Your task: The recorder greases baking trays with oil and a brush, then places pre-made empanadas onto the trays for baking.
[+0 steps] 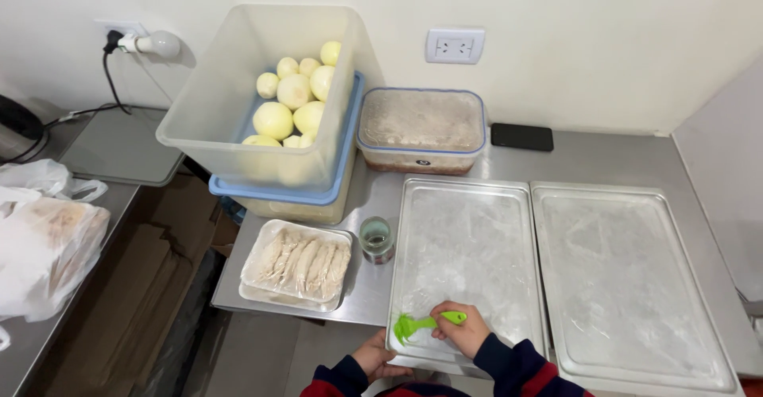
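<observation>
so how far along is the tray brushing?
Both metal trays look filmed already, the right tray evenly. In hand: right hand works a green brush at the left tray's near corner; left hand steadies its edge. Left: the dough balls sit in their tub, trays empty.

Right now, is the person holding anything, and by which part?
Yes. The right hand holds a green brush by its handle end, bristles on the floured metal tray. The left hand grips that tray's near edge.
</observation>
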